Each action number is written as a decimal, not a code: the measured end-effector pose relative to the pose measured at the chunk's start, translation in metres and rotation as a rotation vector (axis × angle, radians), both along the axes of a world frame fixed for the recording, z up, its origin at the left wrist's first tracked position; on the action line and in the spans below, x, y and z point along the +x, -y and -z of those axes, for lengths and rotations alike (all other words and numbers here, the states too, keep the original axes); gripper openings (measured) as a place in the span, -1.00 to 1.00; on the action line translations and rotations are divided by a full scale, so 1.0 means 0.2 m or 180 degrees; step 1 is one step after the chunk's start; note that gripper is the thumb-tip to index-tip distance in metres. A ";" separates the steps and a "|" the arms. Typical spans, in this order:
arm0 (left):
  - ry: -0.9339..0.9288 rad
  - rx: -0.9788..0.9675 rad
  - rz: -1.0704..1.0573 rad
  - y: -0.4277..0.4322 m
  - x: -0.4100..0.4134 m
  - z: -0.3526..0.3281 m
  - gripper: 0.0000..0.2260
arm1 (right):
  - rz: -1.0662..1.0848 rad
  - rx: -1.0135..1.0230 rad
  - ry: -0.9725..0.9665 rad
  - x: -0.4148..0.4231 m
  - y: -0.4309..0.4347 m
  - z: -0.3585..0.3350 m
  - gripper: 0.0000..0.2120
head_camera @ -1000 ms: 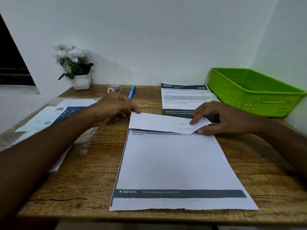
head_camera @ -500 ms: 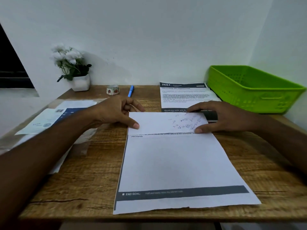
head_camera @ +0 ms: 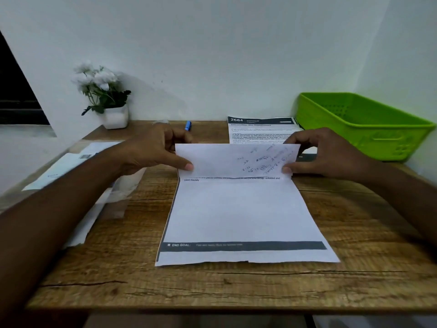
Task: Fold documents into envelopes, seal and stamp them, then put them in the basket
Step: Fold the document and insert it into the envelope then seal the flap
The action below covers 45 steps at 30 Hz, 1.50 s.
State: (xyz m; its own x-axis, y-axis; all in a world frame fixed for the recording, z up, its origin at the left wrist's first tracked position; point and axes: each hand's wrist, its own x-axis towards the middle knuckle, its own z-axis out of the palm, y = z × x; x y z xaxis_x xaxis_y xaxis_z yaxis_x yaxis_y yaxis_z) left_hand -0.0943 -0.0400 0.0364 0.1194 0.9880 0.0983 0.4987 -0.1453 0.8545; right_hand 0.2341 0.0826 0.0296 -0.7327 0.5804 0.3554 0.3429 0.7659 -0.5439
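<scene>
The flap has lifted off the document, its crease running crosswise.

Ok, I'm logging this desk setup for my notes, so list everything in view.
sheet: one, white with dark band, centre, top flap folded up
printed page: one, white, dark header, back, right of centre
basket: one, green, back right
pen: one, blue, back centre
plant: one, white flowers, white pot, back left
papers: several, white and blue, left edge
table: one, brown wood, under everything
left hand: one, pinches the sheet's left corner
right hand: one, pinches the sheet's right corner
</scene>
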 end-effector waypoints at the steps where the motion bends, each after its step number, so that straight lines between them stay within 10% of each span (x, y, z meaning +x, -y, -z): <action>1: -0.0006 -0.0029 0.0119 0.01 -0.01 0.00 -0.61 | -0.0043 -0.0014 0.0039 0.00 0.00 0.00 -0.76; 9: 0.0115 -0.0265 0.0652 0.02 -0.03 0.00 -0.35 | -0.0436 -0.0060 0.0405 0.03 0.04 -0.05 -0.83; 28: -0.1398 -0.0292 0.0698 0.02 0.09 0.01 -0.57 | -0.1141 -0.0439 0.1314 0.03 0.07 -0.07 -0.50; 45: -0.2213 -0.0350 0.0506 0.05 0.15 -0.04 -0.48 | -0.0471 -0.0698 0.1130 -0.04 0.10 0.00 -0.50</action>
